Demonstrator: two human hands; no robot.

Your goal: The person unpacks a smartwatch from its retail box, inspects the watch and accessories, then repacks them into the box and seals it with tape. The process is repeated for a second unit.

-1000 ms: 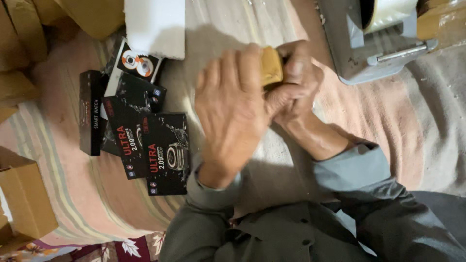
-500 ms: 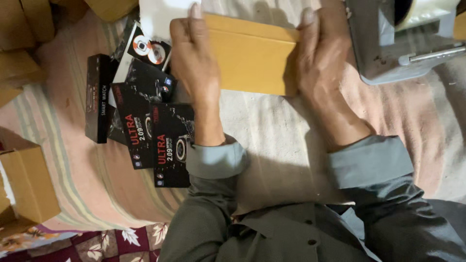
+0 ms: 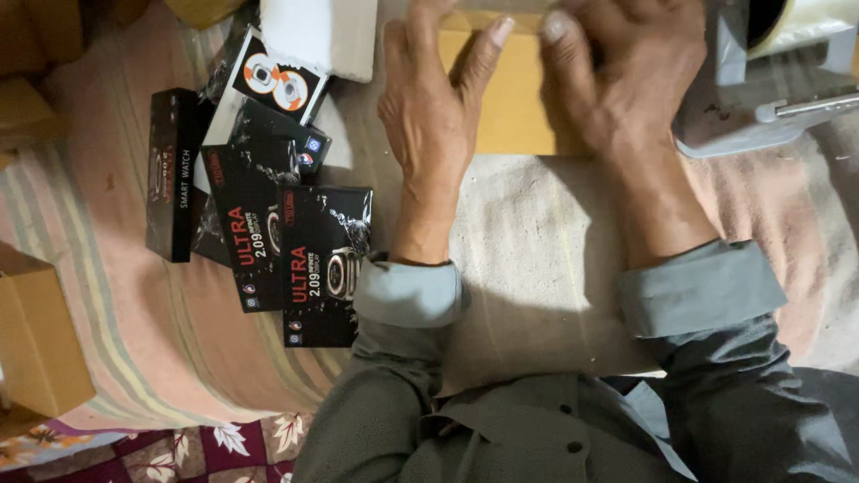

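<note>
— Where are your hands?

— Both lie flat on the tan cardboard box (image 3: 512,98), which rests on the pale cloth (image 3: 537,268) in front of me, its far edge running out of view at the top. My left hand (image 3: 436,107) presses on its left side, fingers spread and open, thumb angled toward the middle. My right hand (image 3: 626,76) covers the right side, fingers likewise stretched out, gripping nothing; the two thumbs almost meet near the top edge.

— What sits around it?

— To my left, a loose pile of black product boxes (image 3: 286,241) overlaps on the striped blanket (image 3: 134,340), just beside my left wrist. A white box (image 3: 322,36) lies beyond them. On the right, a grey tape dispenser (image 3: 769,98) stands near my right hand. Another cardboard carton (image 3: 40,340) sits well apart at the left edge.
</note>
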